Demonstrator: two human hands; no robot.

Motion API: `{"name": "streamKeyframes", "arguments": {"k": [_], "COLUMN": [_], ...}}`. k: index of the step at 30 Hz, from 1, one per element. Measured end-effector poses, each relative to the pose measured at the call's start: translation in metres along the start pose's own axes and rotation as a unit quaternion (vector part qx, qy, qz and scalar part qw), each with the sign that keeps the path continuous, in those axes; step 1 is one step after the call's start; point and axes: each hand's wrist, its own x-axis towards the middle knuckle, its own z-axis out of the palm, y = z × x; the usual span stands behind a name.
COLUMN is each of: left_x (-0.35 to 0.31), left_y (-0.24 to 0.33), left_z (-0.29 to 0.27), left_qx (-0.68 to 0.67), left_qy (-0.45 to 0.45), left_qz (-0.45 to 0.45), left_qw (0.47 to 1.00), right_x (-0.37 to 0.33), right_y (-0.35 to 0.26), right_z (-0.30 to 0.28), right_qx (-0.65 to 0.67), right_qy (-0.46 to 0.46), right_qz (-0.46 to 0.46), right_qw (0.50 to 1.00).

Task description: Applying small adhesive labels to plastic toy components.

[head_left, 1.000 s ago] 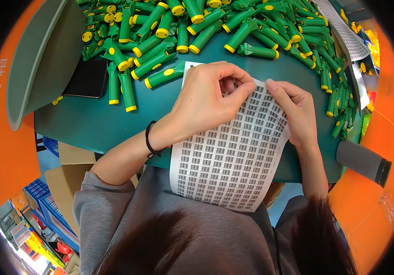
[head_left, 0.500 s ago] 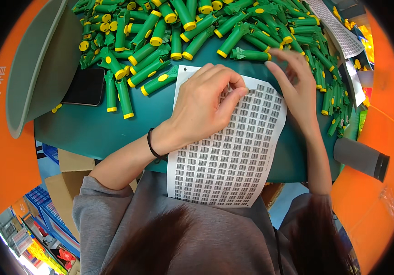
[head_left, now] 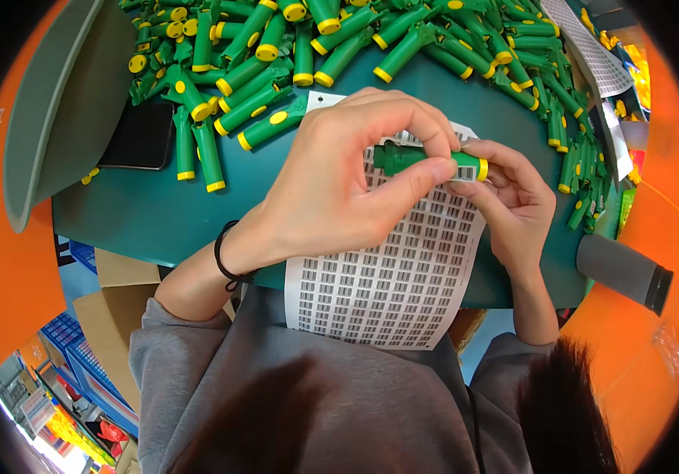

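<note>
A green plastic tube with a yellow end cap [head_left: 482, 169] lies crosswise over the sheet of barcode labels [head_left: 371, 292]. My right hand [head_left: 517, 189] is closed, its fingers and thumb gripping the capped end. A small white barcode label [head_left: 464, 173] sits against the tube's side beside the cap. My left hand [head_left: 355, 174] is closed over the tube, thumb and index fingertip pinched at the label's edge. Whether the whole label lies flat cannot be made out. The sheet rests on the green table, its lower end over my lap.
Many similar green tubes [head_left: 260, 107] are heaped across the table's far side and right. A black phone [head_left: 140, 138] lies at the left beside a grey-green tray [head_left: 63, 110]. A grey cylinder [head_left: 622, 272] lies at the right. Another label sheet [head_left: 584, 43] is far right.
My right hand has taken a green tube from the pile's near edge and brought it over the sheet. My left hand's pinch has moved right, and a label now shows on the tube.
</note>
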Motion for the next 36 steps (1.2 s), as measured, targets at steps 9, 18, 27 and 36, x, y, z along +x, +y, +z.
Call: {"name": "streamKeyframes", "arguments": {"k": [9, 18, 27, 36], "left_x": [-0.001, -0.004, -0.007, -0.009], "left_y": [-0.006, -0.001, -0.001, -0.001], "left_z": [-0.001, 0.000, 0.005, 0.008], "left_qx": [0.004, 0.033, 0.035, 0.045], "left_qy": [-0.034, -0.028, -0.002, 0.011], "left_qz": [-0.050, -0.077, -0.089, -0.100], "left_qw": [0.998, 0.996, 0.995, 0.994], "right_x": [-0.001, -0.003, -0.003, -0.003], "right_y": [0.001, -0.002, -0.001, -0.001], "right_z": [0.003, 0.006, 0.006, 0.010], "right_qx": [-0.018, -0.035, -0.034, 0.017], "right_qy": [-0.015, -0.001, -0.008, -0.007], "right_qz": [0.002, 0.019, 0.022, 0.035], "right_qw": [1.000, 0.999, 0.999, 0.999]}}
